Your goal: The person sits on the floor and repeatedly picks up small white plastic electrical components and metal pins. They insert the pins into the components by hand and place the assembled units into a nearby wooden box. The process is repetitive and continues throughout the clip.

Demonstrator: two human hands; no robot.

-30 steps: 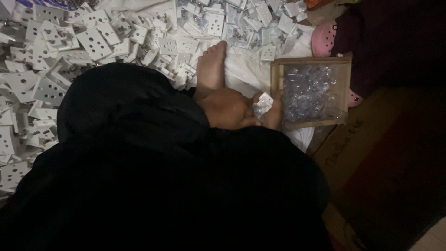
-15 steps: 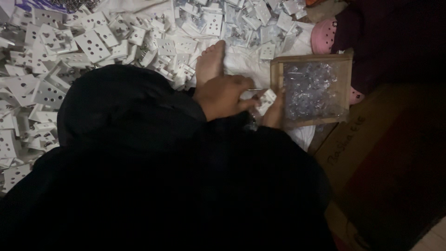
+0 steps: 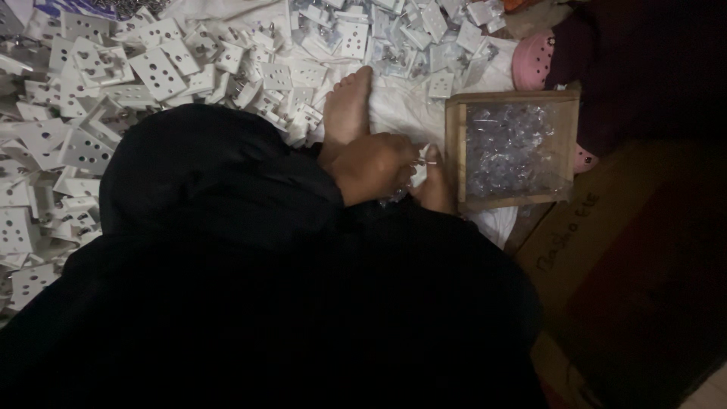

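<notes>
While my left hand (image 3: pixel 375 167) curls over a small white plastic part (image 3: pixel 419 168), my right hand (image 3: pixel 437 185) meets it from the other side, fingers of both pinched together on that piece. Just to the right of my hands sits a shallow wooden tray (image 3: pixel 454 144) lined with clear plastic and filled with small shiny bits. Directly above my left hand lies my bare foot (image 3: pixel 348 106) on white cloth. Farther left spreads a heap of white socket plates (image 3: pixel 159 72). Beyond the tray rests a pink clog (image 3: pixel 531 62).

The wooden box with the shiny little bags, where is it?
In the head view, the wooden box sits right of the middle on the white cloth, just right of the hands, below the pink shoe.
</notes>
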